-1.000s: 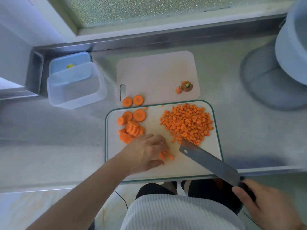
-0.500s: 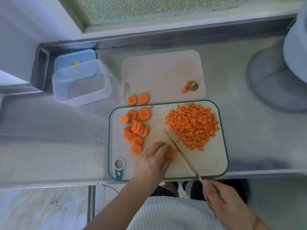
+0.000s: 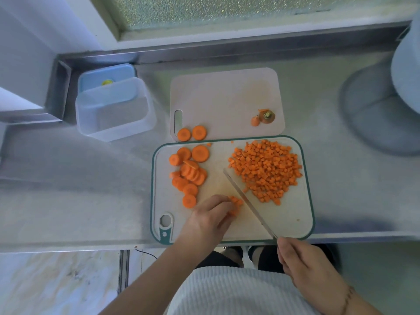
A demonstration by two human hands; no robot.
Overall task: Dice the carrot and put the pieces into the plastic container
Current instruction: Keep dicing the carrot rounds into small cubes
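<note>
**Desk:** Since a second ago, what has shifted on the green-rimmed cutting board (image 3: 305,228)?

**Photographer:** Half a second back the knife (image 3: 247,202) was already down on edge beside the left hand (image 3: 208,220), where a second ago it hung flat and clear of the board; now it stands on edge just right of the carrot strips (image 3: 235,204), tip toward the diced pile (image 3: 266,170).

**Desk:** Largest things first — the setting?

**Photographer:** A steel counter (image 3: 91,196) under a frosted window. The plastic container (image 3: 113,110) sits well apart at far left, with no carrot visible in it. Behind the working board lies a pale second board (image 3: 222,96) carrying the carrot top (image 3: 267,115) and two rounds. Uncut carrot slices (image 3: 188,176) crowd the working board's left side.

**Desk:** And the hands?

**Photographer:** The left hand's fingers are curled, tips pressing down on the small stack of strips. The right hand (image 3: 306,269) is wrapped round the knife handle, which it hides entirely.

**Desk:** What would make this cut go well?

**Photographer:** By the look of it, knuckles forward and fingertips tucked back from the blade, the strips kept bunched so the dice match the pile — and short, even cuts. Many slices remain, so filling the container looks some way off.
</note>
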